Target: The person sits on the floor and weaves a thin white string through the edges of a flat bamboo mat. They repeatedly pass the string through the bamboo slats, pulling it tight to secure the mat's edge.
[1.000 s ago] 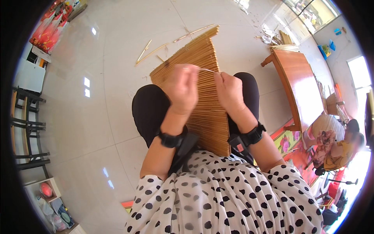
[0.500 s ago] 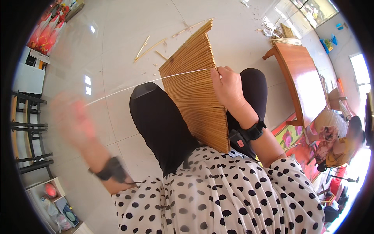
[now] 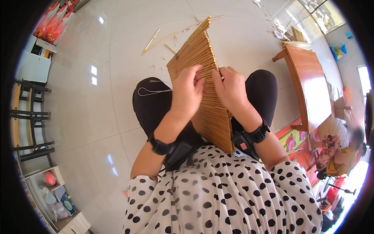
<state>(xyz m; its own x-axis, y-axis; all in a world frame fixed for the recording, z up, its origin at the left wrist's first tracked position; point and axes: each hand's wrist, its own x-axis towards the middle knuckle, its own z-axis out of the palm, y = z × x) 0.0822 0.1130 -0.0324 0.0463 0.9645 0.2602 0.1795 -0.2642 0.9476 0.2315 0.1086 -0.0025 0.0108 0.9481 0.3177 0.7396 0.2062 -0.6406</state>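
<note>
A mat of thin yellow-brown reed sticks (image 3: 208, 113) stands on edge between my knees, slanting away from me. My right hand (image 3: 232, 87) is closed round its right edge, thumb on the near face. Beside it, my left hand (image 3: 187, 91) is at the mat's left face, thumb and fingers drawn together. What those fingers hold, if anything, is too small to make out. A loop of white string (image 3: 150, 92) lies over my left knee, its end running toward the mat behind my left hand.
Loose reed pieces (image 3: 159, 43) lie on the tiled floor ahead. A low wooden table (image 3: 304, 78) stands at the right, with a seated person (image 3: 335, 150) beyond its near end. Black metal stands (image 3: 33, 117) and an open cabinet (image 3: 54, 195) line the left.
My left hand has swung in from the far left to the mat. The white string, stretched taut before, now hangs slack in a loop. My right hand keeps its grip.
</note>
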